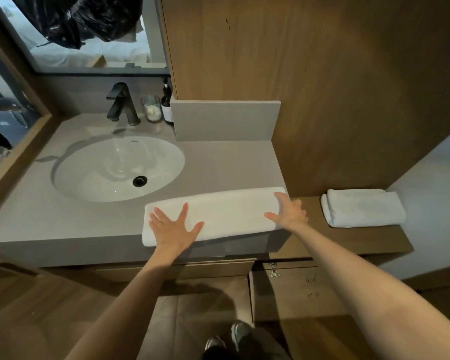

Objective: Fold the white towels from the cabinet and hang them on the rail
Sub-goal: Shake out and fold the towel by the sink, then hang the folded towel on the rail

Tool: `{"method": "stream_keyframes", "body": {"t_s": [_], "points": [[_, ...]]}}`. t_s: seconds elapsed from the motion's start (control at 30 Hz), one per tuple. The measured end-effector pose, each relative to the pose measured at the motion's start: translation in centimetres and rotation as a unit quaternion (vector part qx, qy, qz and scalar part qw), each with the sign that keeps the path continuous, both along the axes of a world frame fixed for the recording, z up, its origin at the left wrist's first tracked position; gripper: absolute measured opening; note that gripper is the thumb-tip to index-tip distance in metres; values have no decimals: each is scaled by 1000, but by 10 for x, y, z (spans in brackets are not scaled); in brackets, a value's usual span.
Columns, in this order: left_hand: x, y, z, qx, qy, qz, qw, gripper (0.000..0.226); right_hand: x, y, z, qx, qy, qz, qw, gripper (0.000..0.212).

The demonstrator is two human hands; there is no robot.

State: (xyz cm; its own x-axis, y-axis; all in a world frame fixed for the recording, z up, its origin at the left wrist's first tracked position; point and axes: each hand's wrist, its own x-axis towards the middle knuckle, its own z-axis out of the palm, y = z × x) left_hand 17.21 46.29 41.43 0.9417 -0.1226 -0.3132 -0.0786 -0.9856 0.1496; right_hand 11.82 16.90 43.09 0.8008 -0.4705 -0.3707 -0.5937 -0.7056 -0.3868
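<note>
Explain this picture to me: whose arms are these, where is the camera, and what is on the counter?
No machine here: these are a person's two bare arms, filmed by one wide-angle camera on their head, looking down. The left hand lies flat, fingers spread, on a long folded white towel on the grey counter. The right hand, open, touches its right end. Nothing is gripped. A second folded towel sits on the wooden ledge to the right. Behind: sink, black faucet.
</note>
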Motion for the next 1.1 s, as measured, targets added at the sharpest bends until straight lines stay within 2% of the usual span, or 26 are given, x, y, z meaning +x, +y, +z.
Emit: {"method": "stream_keyframes", "body": {"t_s": [0.13, 0.23, 0.33, 0.43, 0.57, 0.73, 0.87, 1.0, 1.1], "points": [[6, -22, 11, -11, 32, -24, 999, 67, 8, -2, 8, 53, 1, 10, 999, 71], [6, -48, 25, -64, 14, -89, 994, 60, 9, 0, 20, 32, -12, 38, 999, 62], [10, -88, 55, -123, -23, -122, 985, 61, 12, -3, 53, 9, -74, 73, 995, 52], [17, -132, 95, -211, -32, -116, 970, 70, 13, -14, 98, -7, -155, 164, 974, 48], [11, -183, 156, -314, -106, -147, 932, 85, 3, -44, 168, -29, -222, 234, 946, 45], [-24, -234, 240, -482, -132, -215, 839, 78, -26, -102, 258, -80, -291, 281, 911, 43], [-46, -272, 288, -521, -135, -222, 813, 43, -52, -140, 322, -117, -332, 324, 878, 46], [-61, -312, 345, -543, -180, -239, 785, 53, -82, -178, 395, -150, -364, 348, 851, 45], [-76, -338, 395, -551, -210, -253, 767, 42, -105, -203, 450, -177, -395, 345, 833, 44]]}}
